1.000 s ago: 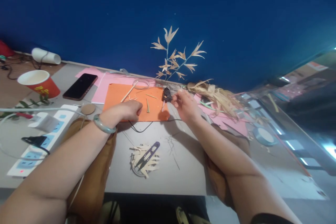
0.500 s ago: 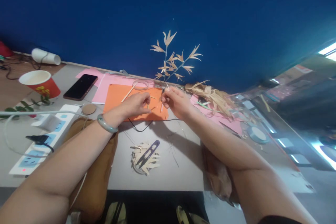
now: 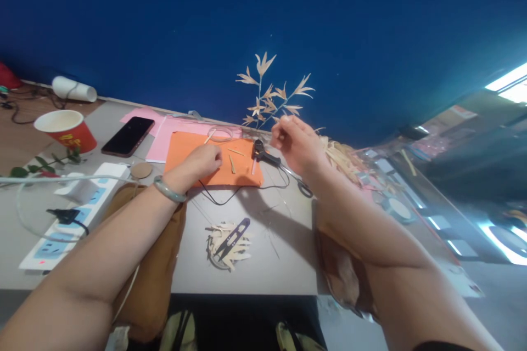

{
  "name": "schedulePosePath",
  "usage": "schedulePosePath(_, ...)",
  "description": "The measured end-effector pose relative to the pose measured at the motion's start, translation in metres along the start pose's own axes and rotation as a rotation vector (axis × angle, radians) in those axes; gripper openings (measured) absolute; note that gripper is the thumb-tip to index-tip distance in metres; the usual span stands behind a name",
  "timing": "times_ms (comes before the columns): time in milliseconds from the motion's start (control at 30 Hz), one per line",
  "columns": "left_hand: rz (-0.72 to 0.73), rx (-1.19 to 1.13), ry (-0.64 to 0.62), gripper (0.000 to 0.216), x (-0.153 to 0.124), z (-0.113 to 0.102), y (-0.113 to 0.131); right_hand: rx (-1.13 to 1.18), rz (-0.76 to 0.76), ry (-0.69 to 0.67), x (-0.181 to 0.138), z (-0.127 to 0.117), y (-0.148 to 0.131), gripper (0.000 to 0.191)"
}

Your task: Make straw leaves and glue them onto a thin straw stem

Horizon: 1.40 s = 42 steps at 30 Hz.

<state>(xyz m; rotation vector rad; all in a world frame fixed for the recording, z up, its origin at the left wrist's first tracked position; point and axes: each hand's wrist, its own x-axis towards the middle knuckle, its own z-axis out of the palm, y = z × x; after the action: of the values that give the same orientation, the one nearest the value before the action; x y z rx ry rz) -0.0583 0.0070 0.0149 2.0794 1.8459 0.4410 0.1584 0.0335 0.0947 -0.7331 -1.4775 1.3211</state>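
Black tool (image 3: pixel 269 157) just left of right hand (image 3: pixel 297 142), farther from left hand (image 3: pixel 203 161), long axis slanting near-rightward; both curled, cannot tell if grasping.

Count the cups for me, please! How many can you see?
2. The red cup stands left of the phone; the white cup lies on its side farther back. A red thing is cut off at the left edge, so I can't tell what it is.

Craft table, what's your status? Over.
Left hand curled over orange sheet. Right hand hovers near pale-flowered branch. Both grips unclear. Black glue gun between hands.
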Motion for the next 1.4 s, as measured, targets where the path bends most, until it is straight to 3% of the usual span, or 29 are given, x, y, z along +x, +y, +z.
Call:
schedulePosePath(400, -0.052, 0.162, -0.226, 0.02, -0.006, -0.009, 0.01, -0.036, -0.022, 0.396, 0.029, -0.074, -0.038, 0.023)
schedulePosePath(667, -0.076, 0.176, -0.24, 0.024, -0.008, -0.009, 0.014, -0.017, 0.027, 0.601, 0.047, -0.115, -0.062, 0.029)
schedulePosePath(733, -0.08, 0.142, -0.161, 0.036, -0.009, -0.006, 0.013, -0.041, 0.079, 0.533, 0.047, -0.12, -0.064, 0.029)
schedulePosePath(833, -0.052, 0.012, 0.032, 0.054, -0.008, -0.003, 0.01, -0.126, 0.202, 0.321, 0.039, -0.11, -0.063, 0.024)
schedulePosePath(1000, 0.161, -0.398, 0.208, 0.06, -0.001, 0.001, 0.01, -0.197, 0.357, -0.066, 0.012, -0.054, -0.048, 0.019)
schedulePosePath(1067, 0.254, -0.614, 0.168, 0.066, 0.0, 0.001, 0.012, -0.19, 0.359, -0.2, 0.004, -0.028, -0.039, 0.025)
schedulePosePath(1233, 0.356, -0.891, -0.127, 0.082, -0.007, -0.005, 0.021, -0.112, 0.362, -0.423, 0.0, 0.018, -0.019, 0.031)
schedulePosePath(1400, 0.444, -0.99, -0.234, 0.048, -0.008, -0.008, 0.021, -0.067, 0.35, -0.408, 0.01, 0.028, -0.012, 0.031)
